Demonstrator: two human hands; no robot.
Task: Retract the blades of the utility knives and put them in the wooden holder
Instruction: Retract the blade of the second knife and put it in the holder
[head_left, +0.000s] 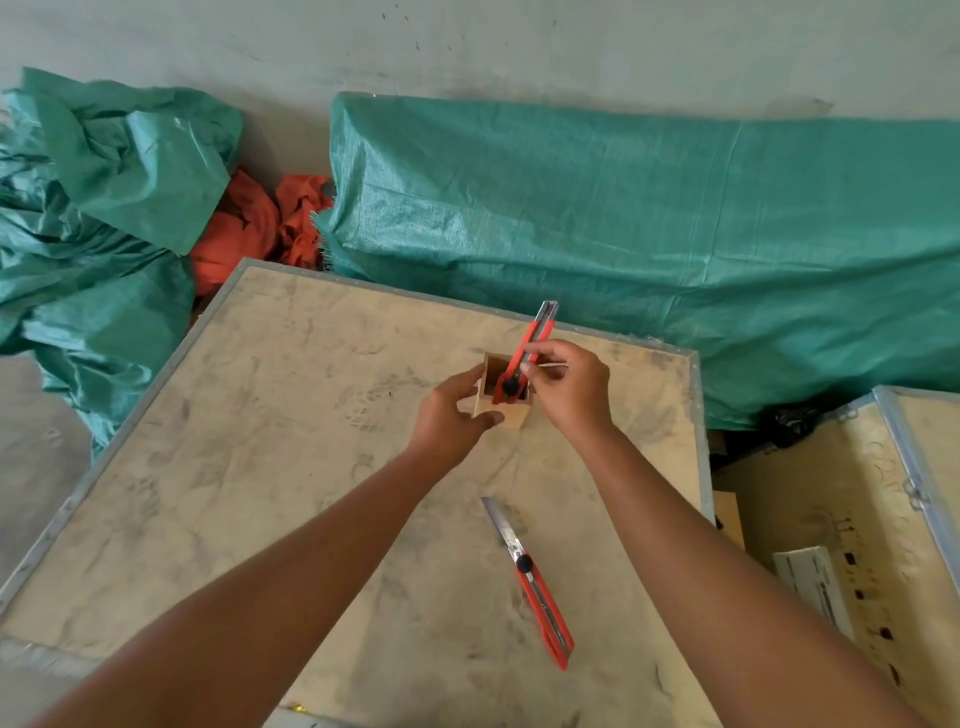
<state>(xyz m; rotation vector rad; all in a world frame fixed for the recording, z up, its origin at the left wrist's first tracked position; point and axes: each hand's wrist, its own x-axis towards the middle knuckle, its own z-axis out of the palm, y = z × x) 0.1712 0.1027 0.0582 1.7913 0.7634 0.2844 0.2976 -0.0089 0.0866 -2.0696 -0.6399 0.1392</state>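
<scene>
A small square wooden holder (514, 415) stands on the plywood crate top (291, 467) near its far edge. My left hand (452, 421) grips the holder's left side. My right hand (566, 384) pinches a red utility knife (535, 332) that stands tilted with its front end and black knob down in the holder's opening and its tail sticking up. A second red utility knife (540, 597) lies flat on the crate nearer to me, between my forearms, with its silver blade (496, 519) extended toward the holder.
Green tarpaulin bundles (623, 228) lie behind and left of the crate, with orange cloth (249, 223) between them. A second wooden crate (857, 519) with a white box (810, 587) on it stands to the right, across a narrow gap.
</scene>
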